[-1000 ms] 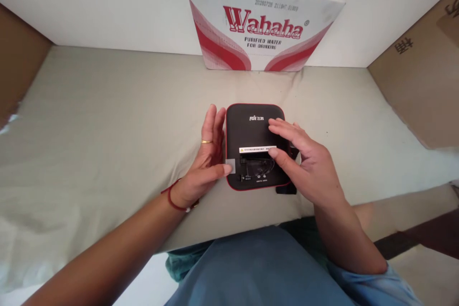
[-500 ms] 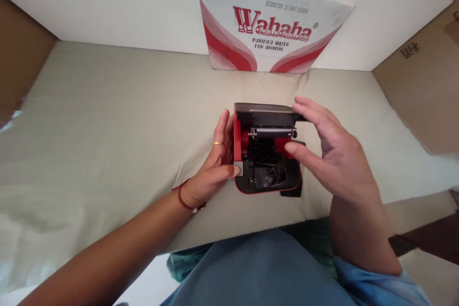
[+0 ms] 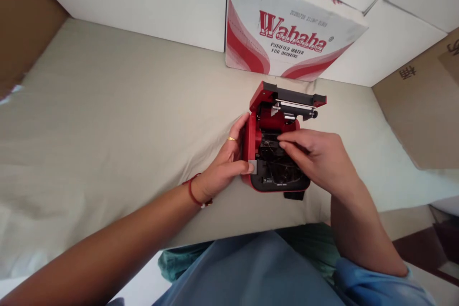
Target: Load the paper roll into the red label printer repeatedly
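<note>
A small red and black label printer (image 3: 254, 134) rests on the cloth in front of me, its lid (image 3: 294, 96) raised and a roller (image 3: 297, 107) showing under it. My left hand (image 3: 229, 165) grips the printer's left side, with the thumb on a grey square button (image 3: 252, 167) and the fingers along the red wall. My right hand (image 3: 324, 160) reaches into the bay from the right. Its thumb and index finger are pinched together by the dark inner parts (image 3: 268, 141); what lies between them, if anything, is too small to make out.
A white and red water carton (image 3: 287, 33) stands behind the printer against white boxes (image 3: 154, 0). Brown cardboard (image 3: 423, 114) rises at the right, and more cardboard (image 3: 32, 24) at the left. Pale cloth (image 3: 125, 105) covers the surface.
The printer's lid has swung further up and back. My right hand has gone from the lid's right edge down into the bay, its fingers closing to a pinch. My left hand keeps its hold.
</note>
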`<action>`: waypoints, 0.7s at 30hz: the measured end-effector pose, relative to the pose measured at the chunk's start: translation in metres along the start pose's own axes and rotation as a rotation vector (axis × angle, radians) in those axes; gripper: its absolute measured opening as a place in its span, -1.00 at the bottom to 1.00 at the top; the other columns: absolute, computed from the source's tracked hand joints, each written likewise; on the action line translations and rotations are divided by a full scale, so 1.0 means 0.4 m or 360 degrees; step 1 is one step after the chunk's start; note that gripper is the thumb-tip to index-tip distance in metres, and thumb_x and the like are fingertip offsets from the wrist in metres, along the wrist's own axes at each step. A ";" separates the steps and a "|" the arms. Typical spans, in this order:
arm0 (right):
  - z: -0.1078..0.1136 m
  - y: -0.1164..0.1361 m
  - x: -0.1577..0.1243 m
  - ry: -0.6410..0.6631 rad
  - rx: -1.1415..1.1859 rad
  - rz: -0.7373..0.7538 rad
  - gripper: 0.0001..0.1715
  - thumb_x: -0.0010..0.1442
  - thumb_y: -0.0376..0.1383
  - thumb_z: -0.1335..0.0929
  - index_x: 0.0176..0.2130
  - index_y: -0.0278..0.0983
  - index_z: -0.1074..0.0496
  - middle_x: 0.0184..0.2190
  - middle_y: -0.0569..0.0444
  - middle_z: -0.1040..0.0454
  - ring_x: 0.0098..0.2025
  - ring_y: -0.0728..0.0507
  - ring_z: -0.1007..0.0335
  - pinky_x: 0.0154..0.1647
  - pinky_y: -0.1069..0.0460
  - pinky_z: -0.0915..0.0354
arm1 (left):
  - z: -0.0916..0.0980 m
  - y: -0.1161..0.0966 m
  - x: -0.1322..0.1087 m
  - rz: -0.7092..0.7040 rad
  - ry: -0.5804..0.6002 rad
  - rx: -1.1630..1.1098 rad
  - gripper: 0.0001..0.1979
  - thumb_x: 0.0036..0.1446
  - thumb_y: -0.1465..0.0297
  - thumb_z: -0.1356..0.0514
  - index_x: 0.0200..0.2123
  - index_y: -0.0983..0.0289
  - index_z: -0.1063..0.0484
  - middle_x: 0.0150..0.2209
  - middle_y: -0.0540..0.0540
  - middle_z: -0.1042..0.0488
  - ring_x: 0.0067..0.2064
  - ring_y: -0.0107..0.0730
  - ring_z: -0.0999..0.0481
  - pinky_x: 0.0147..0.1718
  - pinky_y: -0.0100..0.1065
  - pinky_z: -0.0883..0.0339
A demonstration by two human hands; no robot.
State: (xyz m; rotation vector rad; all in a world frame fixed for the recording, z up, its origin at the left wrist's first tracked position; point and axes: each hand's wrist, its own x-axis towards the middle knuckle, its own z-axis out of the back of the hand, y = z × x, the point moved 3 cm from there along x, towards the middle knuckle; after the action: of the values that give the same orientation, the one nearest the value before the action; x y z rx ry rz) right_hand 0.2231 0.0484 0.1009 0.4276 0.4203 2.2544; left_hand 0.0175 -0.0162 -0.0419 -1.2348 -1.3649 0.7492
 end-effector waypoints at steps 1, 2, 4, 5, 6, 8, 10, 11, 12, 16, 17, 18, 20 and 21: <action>-0.008 -0.001 0.014 0.0106 -0.0133 -0.0021 -0.71 0.54 -0.27 -0.44 0.07 -0.06 -0.79 -0.03 0.03 -0.88 -0.09 -0.31 -0.84 -0.10 -0.16 -0.63 | 0.000 -0.002 0.001 -0.0001 -0.0003 0.0004 0.11 0.30 0.20 -0.35 0.78 -0.16 0.08 0.78 0.09 -0.18 0.65 0.14 -0.45 0.50 0.13 -0.55; -0.015 0.000 0.030 0.0201 -0.0289 -0.0056 -0.68 0.51 -0.30 -0.44 0.11 -0.07 -0.79 0.02 -0.02 -0.88 -0.05 -0.36 -0.84 -0.12 -0.18 -0.62 | 0.000 -0.003 0.002 -0.0006 -0.0001 0.0009 0.11 0.30 0.20 -0.35 0.78 -0.15 0.09 0.78 0.09 -0.18 0.65 0.14 -0.45 0.49 0.13 -0.55; -0.028 0.010 0.063 0.0398 -0.0616 -0.0140 -0.67 0.46 -0.32 -0.46 0.11 -0.11 -0.78 0.02 -0.11 -0.87 -0.09 -0.43 -0.82 -0.21 -0.20 -0.55 | 0.000 -0.003 0.002 -0.0023 0.0010 0.0036 0.10 0.31 0.20 -0.33 0.79 -0.14 0.11 0.78 0.10 -0.17 0.64 0.14 -0.45 0.48 0.13 -0.56; -0.033 0.018 0.077 0.0492 -0.0753 -0.0173 -0.69 0.43 -0.33 -0.48 0.08 -0.12 -0.78 -0.01 -0.14 -0.87 -0.14 -0.44 -0.81 -0.27 -0.19 -0.50 | 0.000 -0.002 0.002 -0.0042 0.0010 0.0067 0.10 0.31 0.20 -0.32 0.79 -0.12 0.12 0.78 0.12 -0.17 0.63 0.14 -0.47 0.47 0.13 -0.57; -0.037 0.028 0.089 0.0568 -0.0856 -0.0198 -0.72 0.41 -0.34 -0.49 0.05 -0.13 -0.78 -0.04 -0.16 -0.87 -0.19 -0.43 -0.79 -0.31 -0.18 -0.46 | 0.000 -0.001 0.002 -0.0065 0.0007 0.0107 0.11 0.30 0.22 -0.31 0.79 -0.09 0.12 0.78 0.15 -0.19 0.61 0.15 -0.49 0.45 0.14 -0.58; -0.045 0.045 0.107 0.0647 -0.0968 -0.0220 -0.76 0.38 -0.37 -0.51 -0.01 -0.14 -0.77 -0.09 -0.19 -0.86 -0.23 -0.42 -0.76 -0.35 -0.16 -0.40 | 0.001 0.003 0.002 -0.0087 -0.0001 0.0163 0.14 0.25 0.26 -0.29 0.79 -0.05 0.12 0.77 0.20 -0.20 0.58 0.16 -0.53 0.42 0.14 -0.61; -0.053 0.054 0.115 0.0672 -0.0981 -0.0216 -0.78 0.35 -0.41 -0.53 -0.06 -0.15 -0.76 -0.07 -0.20 -0.85 -0.22 -0.40 -0.76 -0.34 -0.15 -0.40 | 0.002 0.008 0.002 -0.0068 -0.0009 0.0142 0.16 0.20 0.27 -0.30 0.79 -0.05 0.12 0.77 0.19 -0.19 0.59 0.16 -0.52 0.42 0.13 -0.59; -0.056 0.053 0.115 0.0681 -0.0965 -0.0217 -0.78 0.34 -0.41 -0.53 -0.06 -0.16 -0.75 -0.04 -0.21 -0.84 -0.20 -0.40 -0.76 -0.33 -0.15 -0.40 | 0.003 0.012 0.002 -0.0044 -0.0010 0.0105 0.17 0.19 0.27 -0.30 0.79 -0.06 0.11 0.78 0.18 -0.17 0.61 0.15 -0.49 0.44 0.12 -0.58; -0.058 0.050 0.113 0.0681 -0.0936 -0.0220 -0.78 0.35 -0.40 -0.53 -0.04 -0.17 -0.75 -0.02 -0.22 -0.84 -0.17 -0.40 -0.76 -0.31 -0.15 -0.42 | 0.004 0.014 0.002 -0.0017 -0.0010 0.0060 0.17 0.19 0.25 -0.32 0.78 -0.08 0.10 0.78 0.16 -0.16 0.63 0.16 -0.47 0.46 0.12 -0.56; -0.021 0.038 0.064 0.0530 -0.0572 -0.0203 -0.67 0.38 -0.34 -0.50 0.11 -0.20 -0.69 0.07 -0.19 -0.81 -0.11 -0.37 -0.75 -0.20 -0.15 -0.49 | 0.004 0.019 0.002 0.0057 0.0025 -0.0109 0.16 0.24 0.21 -0.38 0.78 -0.13 0.08 0.80 0.12 -0.12 0.66 0.19 -0.40 0.51 0.16 -0.51; 0.004 0.037 0.040 0.0470 -0.0401 -0.0191 -0.68 0.41 -0.30 -0.49 0.14 -0.19 -0.68 0.05 -0.15 -0.80 -0.14 -0.32 -0.73 -0.19 -0.14 -0.51 | 0.002 0.018 0.002 0.0068 0.0029 -0.0153 0.16 0.24 0.20 -0.40 0.78 -0.14 0.07 0.80 0.11 -0.10 0.67 0.22 -0.37 0.54 0.19 -0.48; 0.034 0.034 0.012 0.0423 -0.0214 -0.0185 -0.69 0.46 -0.24 -0.48 0.15 -0.18 -0.68 0.02 -0.10 -0.80 -0.20 -0.27 -0.71 -0.20 -0.12 -0.51 | 0.000 0.018 0.003 0.0081 0.0023 -0.0204 0.17 0.23 0.19 -0.42 0.77 -0.15 0.06 0.80 0.10 -0.09 0.68 0.24 -0.34 0.58 0.23 -0.43; 0.106 0.016 -0.054 0.0355 0.0106 -0.0235 -0.66 0.54 -0.07 -0.46 0.17 -0.13 -0.69 -0.09 -0.01 -0.78 -0.30 -0.19 -0.63 -0.28 -0.07 -0.50 | -0.005 0.016 0.003 0.0110 -0.0013 -0.0316 0.17 0.20 0.18 -0.46 0.76 -0.16 0.00 0.79 0.07 -0.10 0.71 0.29 -0.26 0.66 0.29 -0.27; 0.144 -0.003 -0.089 0.0320 0.0200 -0.0295 -0.61 0.55 0.01 -0.46 0.19 -0.10 -0.70 -0.13 0.02 -0.77 -0.33 -0.17 -0.60 -0.31 -0.05 -0.48 | -0.006 0.015 0.004 0.0120 -0.0037 -0.0367 0.17 0.18 0.17 -0.48 0.75 -0.16 -0.03 0.79 0.06 -0.10 0.72 0.31 -0.22 0.70 0.30 -0.19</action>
State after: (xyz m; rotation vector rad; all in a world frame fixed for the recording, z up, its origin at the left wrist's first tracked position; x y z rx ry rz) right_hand 0.2713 0.0315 0.1453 0.2156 0.6806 2.1038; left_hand 0.0216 -0.0137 -0.0464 -1.4690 -1.4608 0.6733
